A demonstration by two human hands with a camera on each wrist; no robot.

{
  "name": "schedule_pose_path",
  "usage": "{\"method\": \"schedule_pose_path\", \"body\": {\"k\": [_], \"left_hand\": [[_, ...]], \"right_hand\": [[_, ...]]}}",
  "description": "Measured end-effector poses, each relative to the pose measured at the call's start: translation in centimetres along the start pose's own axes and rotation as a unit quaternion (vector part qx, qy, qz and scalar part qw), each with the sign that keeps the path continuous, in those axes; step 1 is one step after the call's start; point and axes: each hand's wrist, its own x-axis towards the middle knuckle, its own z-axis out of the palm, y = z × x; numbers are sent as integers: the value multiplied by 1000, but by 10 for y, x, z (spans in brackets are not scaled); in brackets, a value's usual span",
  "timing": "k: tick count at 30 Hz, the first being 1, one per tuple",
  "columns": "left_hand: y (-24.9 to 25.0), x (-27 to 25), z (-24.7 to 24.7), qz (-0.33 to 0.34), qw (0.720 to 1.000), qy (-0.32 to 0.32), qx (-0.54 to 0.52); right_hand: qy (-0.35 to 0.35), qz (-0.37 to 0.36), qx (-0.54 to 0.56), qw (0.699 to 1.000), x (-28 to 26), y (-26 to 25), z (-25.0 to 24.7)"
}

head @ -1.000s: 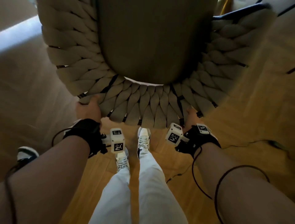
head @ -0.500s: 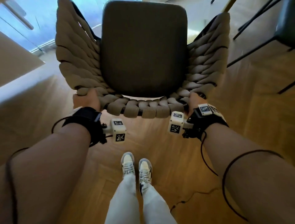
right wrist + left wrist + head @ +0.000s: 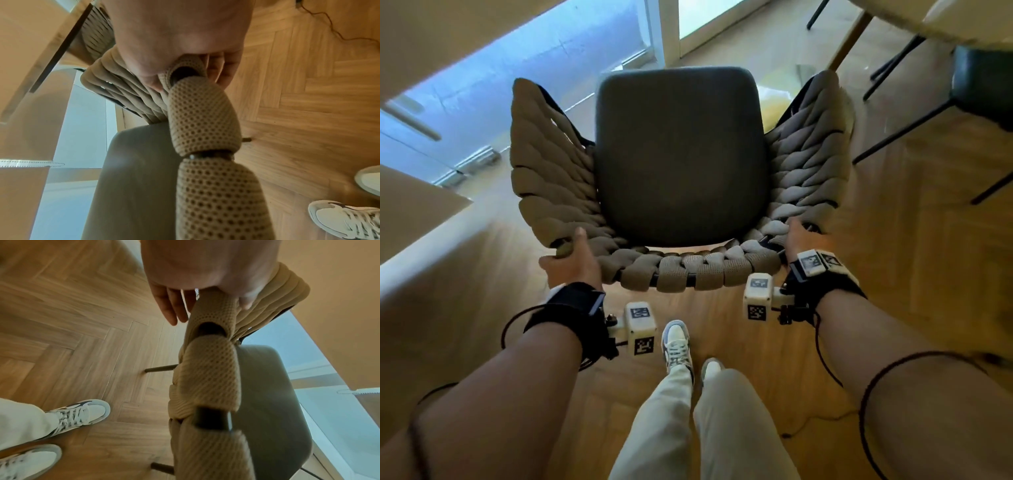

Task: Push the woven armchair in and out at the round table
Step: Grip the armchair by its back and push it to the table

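Observation:
The woven armchair (image 3: 698,270), beige braided rope round a dark grey seat cushion (image 3: 681,154), stands on the wood floor straight ahead, with its back toward me. My left hand (image 3: 571,257) grips the back rim at its left corner. The left wrist view shows that left hand (image 3: 205,272) with its thumb on the seat side of the rope (image 3: 209,373) and its fingers behind. My right hand (image 3: 796,236) grips the right corner the same way; the right wrist view shows the hand (image 3: 179,32) wrapped over the rope (image 3: 203,123). The round table's pale edge (image 3: 945,24) shows at the top right, beyond the chair.
A dark chair (image 3: 983,89) on thin black legs stands at the right by the table. A glass door (image 3: 517,78) and a pale ledge (image 3: 414,222) run along the left. My feet (image 3: 676,346) are just behind the chair back. A thin cable (image 3: 808,421) trails on the herringbone floor.
Both hands have kept their hold on the back rim. The chair now sits farther out ahead with its whole seat in view, my feet are behind it, and the table edge has appeared top right.

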Motion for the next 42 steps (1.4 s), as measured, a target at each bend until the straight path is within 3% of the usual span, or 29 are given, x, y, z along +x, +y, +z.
{"method": "schedule_pose_path", "body": {"k": [2,6,11,16,30,38,42], "left_hand": [[20,10,2,15,1000,18,6],[54,41,9,33,999,22,25],[52,47,8,53,996,28,59],[60,47,12,61,995,20,70],[149,76,76,159,969,-67,180],[208,112,98,204,945,-109,229],[233,118,112,233,930,-146,243]], "right_hand": [[35,-3,41,999,3,-4,-4],[35,-27,106,993,16,-29,-22],[71,-74,161,982,25,-37,-21],[56,-79,193,976,27,-34,-25],[125,46,267,954,18,-41,-16],[125,136,270,945,-24,-61,20],[174,140,243,944,-41,-60,32]]}}
